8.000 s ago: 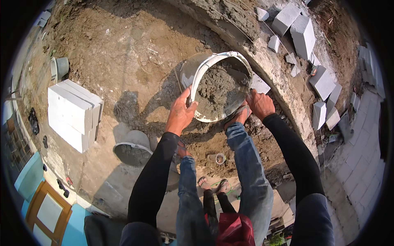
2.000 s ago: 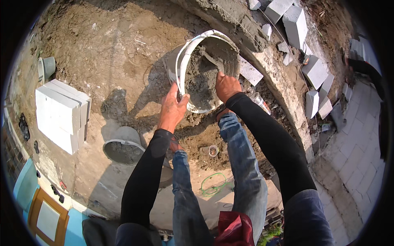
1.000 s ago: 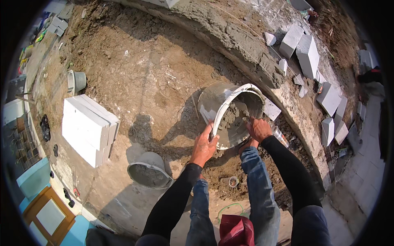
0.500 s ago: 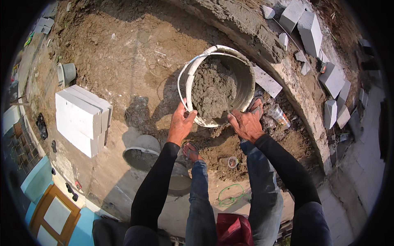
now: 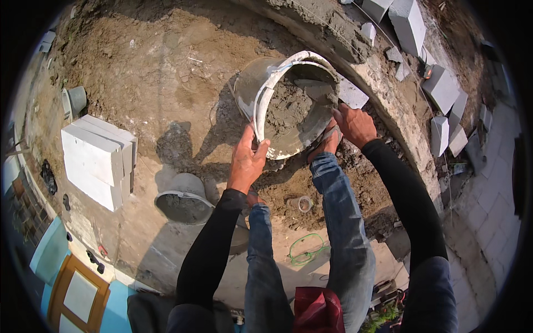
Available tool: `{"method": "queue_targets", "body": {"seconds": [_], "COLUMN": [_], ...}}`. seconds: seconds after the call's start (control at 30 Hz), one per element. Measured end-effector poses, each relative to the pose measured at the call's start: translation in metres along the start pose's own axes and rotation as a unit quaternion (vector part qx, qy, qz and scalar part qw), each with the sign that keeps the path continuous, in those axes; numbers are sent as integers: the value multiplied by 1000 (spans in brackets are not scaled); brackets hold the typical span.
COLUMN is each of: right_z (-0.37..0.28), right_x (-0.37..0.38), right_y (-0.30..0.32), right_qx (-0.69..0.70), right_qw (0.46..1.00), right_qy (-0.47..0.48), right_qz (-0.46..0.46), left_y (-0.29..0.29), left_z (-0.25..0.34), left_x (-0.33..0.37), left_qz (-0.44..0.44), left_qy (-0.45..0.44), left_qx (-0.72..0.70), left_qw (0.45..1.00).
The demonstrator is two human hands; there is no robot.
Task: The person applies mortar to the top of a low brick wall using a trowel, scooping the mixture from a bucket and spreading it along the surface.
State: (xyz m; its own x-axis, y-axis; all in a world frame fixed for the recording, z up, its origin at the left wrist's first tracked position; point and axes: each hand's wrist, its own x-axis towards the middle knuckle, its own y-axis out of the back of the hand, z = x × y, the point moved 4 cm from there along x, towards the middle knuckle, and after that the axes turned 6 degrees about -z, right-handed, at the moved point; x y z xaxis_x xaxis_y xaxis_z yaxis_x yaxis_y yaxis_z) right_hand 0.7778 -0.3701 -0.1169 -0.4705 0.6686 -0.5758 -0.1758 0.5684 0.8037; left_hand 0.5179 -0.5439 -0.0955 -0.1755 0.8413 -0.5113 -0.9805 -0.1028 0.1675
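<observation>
Tipped since 0.5 s ago — 1 mortar bucket [image 5: 251, 82], left hand [image 5: 247, 160] clasping its rim [image 5: 263, 105], right hand [image 5: 356, 125] — grip unclear.

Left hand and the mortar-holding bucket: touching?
Touching. The head view shows the left hand clasping the bucket at its near-left edge, thumb on the mouth side.

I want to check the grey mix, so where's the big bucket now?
In the head view, the big bucket is tilted in the upper middle, the left hand gripping its rim and the right hand at its right edge.
</observation>
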Motion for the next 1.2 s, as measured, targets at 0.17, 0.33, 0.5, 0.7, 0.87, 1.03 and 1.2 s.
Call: {"method": "queue_targets", "body": {"seconds": [0.17,0.33,0.5,0.7,0.87,1.03,1.2], "right_z": [-43,-76,-85,-52,8,90,152], "right_x": [13,-7,-28,-51,-76,-86,-45], "right_y": [-64,-60,-37,-15,12,87,95], "right_qx": [68,127,304,397,415,319,37], "right_qw": [993,976,941,904,907,936,927], "right_qy": [91,124,97,99,43,-127,-142], "right_qz": [-22,-124,-111,-124,-54,79,345], "left_y": [-7,1,7,19,72,116,115], "left_z": [10,14,19,2,-25,-35,-43], "left_x": [5,11,19,31,44,64,73], "left_qz": [17,-35,-36,-31,-17,15,-15], "left_qy": [8,37,3,89,166,191,220], "left_qx": [-20,-25,9,-37,-41,-51,-66], "left_qw": [1000,998,999,995,985,980,973]}}
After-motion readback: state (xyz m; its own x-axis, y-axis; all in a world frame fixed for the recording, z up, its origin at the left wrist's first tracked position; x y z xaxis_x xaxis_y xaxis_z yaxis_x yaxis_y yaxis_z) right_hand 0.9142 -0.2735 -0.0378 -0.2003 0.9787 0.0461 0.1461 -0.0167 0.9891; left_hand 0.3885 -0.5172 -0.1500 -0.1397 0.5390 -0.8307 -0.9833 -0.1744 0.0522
